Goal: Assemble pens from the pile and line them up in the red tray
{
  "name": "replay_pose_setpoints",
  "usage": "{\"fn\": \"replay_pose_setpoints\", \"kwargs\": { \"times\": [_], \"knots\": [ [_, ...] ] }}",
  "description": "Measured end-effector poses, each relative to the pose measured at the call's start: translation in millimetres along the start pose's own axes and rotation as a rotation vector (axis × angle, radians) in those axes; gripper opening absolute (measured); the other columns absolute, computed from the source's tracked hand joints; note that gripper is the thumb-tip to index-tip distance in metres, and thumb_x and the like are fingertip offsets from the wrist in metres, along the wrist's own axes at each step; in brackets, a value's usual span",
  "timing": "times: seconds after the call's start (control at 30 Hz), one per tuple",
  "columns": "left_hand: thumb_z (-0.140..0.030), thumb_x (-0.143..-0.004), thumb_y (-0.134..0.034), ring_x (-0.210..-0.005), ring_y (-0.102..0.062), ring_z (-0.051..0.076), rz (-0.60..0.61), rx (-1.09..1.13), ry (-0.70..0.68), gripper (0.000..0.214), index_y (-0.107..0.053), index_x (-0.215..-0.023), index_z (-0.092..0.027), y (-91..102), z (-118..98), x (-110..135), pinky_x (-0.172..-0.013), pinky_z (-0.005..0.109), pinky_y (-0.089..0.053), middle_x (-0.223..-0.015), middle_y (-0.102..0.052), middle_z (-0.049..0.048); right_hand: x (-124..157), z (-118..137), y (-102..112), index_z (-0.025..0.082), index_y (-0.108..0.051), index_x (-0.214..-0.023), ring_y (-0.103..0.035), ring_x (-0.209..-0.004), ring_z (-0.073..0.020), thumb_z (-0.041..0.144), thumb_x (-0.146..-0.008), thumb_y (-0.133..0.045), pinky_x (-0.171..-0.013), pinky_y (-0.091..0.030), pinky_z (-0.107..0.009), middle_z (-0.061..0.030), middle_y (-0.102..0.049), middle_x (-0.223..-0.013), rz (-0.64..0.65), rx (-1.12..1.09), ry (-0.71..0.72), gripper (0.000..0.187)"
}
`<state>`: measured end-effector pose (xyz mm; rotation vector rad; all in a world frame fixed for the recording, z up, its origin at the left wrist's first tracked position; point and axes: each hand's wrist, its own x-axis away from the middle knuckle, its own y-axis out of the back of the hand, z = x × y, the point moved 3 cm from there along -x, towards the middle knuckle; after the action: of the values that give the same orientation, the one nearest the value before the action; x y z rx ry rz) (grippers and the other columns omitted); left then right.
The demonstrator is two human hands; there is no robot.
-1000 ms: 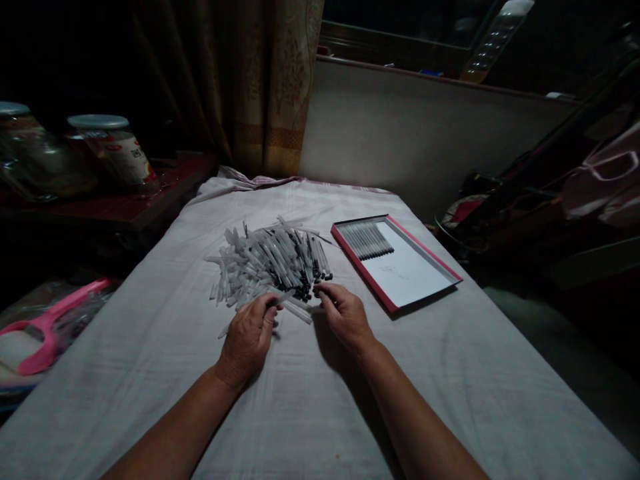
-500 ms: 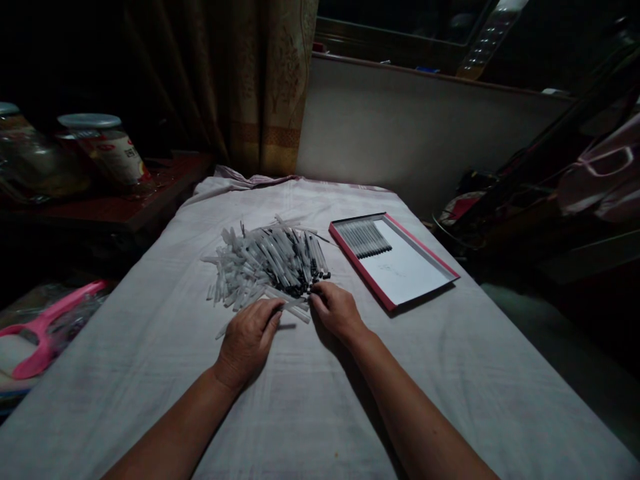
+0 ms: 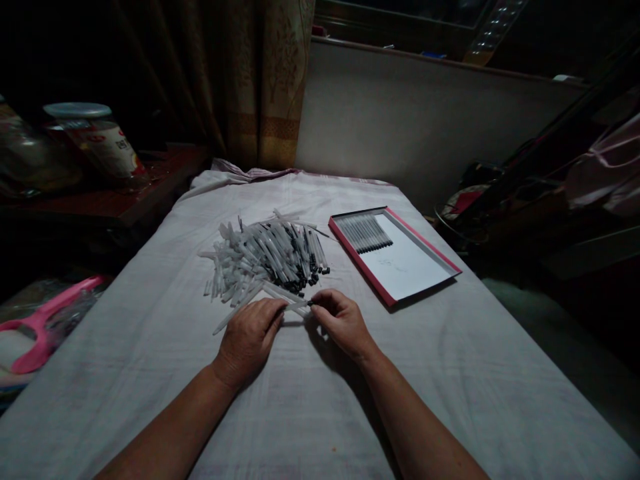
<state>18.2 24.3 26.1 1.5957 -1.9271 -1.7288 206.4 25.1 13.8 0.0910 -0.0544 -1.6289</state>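
Observation:
My left hand (image 3: 249, 339) is closed around a translucent pen barrel (image 3: 295, 307) that points right. At the barrel's right end, my right hand (image 3: 345, 321) pinches a small black pen part (image 3: 310, 303) between thumb and forefinger. The part appears to touch the barrel; whether it is seated in it, I cannot tell. Just beyond both hands lies a heap of clear and whitish pen parts (image 3: 265, 250), with small black pieces (image 3: 324, 271) along its right side. Several loose barrels lie under and beside my left hand.
Right of the heap, a shallow red-edged box (image 3: 363, 275) holds a neat row of black-ended pens (image 3: 367, 235) on its white bottom. A white cloth (image 3: 290, 413) covers the table. Jars (image 3: 103, 143) stand on a side table at left, above pink-handled scissors (image 3: 45, 327).
My right hand has drawn back from the heap's black pieces to the barrel's end, with a black part now in its fingers. My left hand keeps the barrel nearly still.

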Motion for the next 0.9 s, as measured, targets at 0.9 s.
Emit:
{"fn": "replay_pose_setpoints", "kwargs": {
  "times": [0.9],
  "knots": [
    [-0.021,-0.095,-0.047,-0.084,-0.068,0.02,0.01,0.028,0.021,0.018,-0.061,-0.107,-0.019,-0.1,-1.4,-0.4,-0.076,0.034,-0.054,-0.092,-0.072,0.0063,3.5,-4.2,-2.5,0.02,-0.06,-0.093,-0.062,-0.062,-0.0137,0.033,-0.083,-0.057,-0.055,-0.048,-0.023,0.0004,-0.065,-0.071,0.073,0.057,0.064,0.016]
  ]
}}
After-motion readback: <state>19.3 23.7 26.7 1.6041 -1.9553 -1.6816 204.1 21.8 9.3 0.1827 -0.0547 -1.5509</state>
